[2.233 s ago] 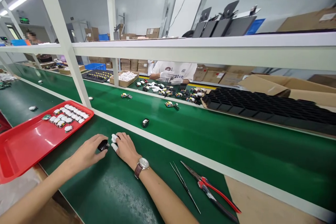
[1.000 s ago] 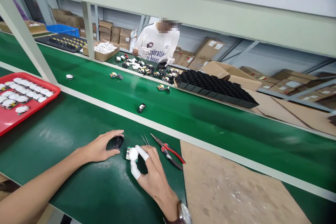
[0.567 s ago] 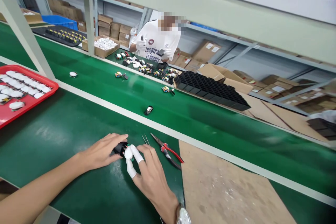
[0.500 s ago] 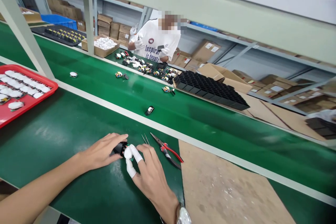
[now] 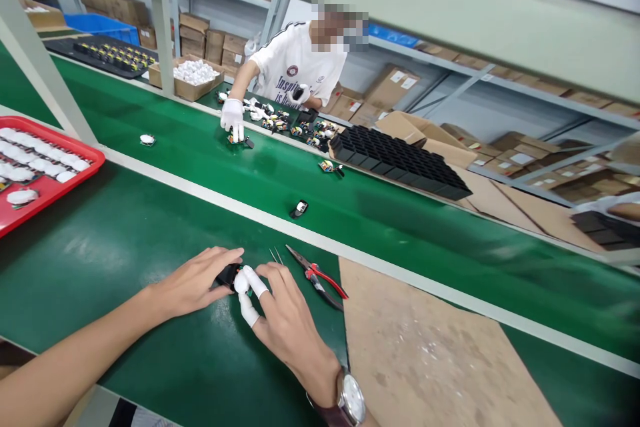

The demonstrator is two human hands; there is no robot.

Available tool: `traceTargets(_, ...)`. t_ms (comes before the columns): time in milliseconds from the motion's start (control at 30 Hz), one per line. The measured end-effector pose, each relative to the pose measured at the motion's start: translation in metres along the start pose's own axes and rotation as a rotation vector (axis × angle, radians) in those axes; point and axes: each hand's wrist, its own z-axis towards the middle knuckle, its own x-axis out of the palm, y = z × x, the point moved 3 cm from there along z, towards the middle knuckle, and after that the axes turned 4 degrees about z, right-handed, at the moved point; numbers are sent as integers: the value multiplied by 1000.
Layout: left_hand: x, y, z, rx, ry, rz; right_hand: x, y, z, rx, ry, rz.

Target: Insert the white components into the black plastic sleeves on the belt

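Near the front of the green table, my left hand (image 5: 200, 282) grips a small black housing (image 5: 229, 275) between thumb and fingers. My right hand (image 5: 280, 303), with white covers on the thumb and index finger and a watch at the wrist, pinches a round white-topped part (image 5: 241, 282) at the housing's right end. The part touches the housing; how far it sits inside is hidden by my fingers. Just right of my hands lie tweezers (image 5: 277, 256) and red-handled pliers (image 5: 316, 275).
A red tray (image 5: 45, 197) of white-topped parts stands at left, a cardboard sheet (image 5: 430, 347) at right. Beyond runs a green belt (image 5: 200, 160) with scattered parts. Across it, a person in a white shirt (image 5: 300, 60) works beside black housings (image 5: 400, 160). A frame post (image 5: 45, 53) rises at left.
The person across has reached a gloved hand down to a part on the belt. Parts on the belt have shifted right. My hands keep nearly the same hold.
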Motion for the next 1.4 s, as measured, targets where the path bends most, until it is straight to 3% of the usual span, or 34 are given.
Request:
traceTargets(233, 1, -2, -1, 27, 7, 10, 2, -1, 1, -9, 62, 30)
traceTargets(433, 5, 0, -1, -69, 92, -118, 4, -9, -10, 49, 68, 228)
traceTargets(700, 5, 3, -1, -150, 134, -179, 15, -4, -5, 83, 133, 196)
traceTargets(933, -4, 2, -2, -39, 8, -58, 1, -38, -38, 247, -57, 133)
traceTargets(1033, -6, 5, -1, 45, -40, -25, 2, -31, -39, 195, -10, 206)
traceTargets(1200, -8, 8, 1, 189, -64, -79, 15, -14, -12, 67, 90, 274)
traceTargets(1400, -11, 5, 4, 288, -68, -128, 22, -17, 6, 34, 180, 349)
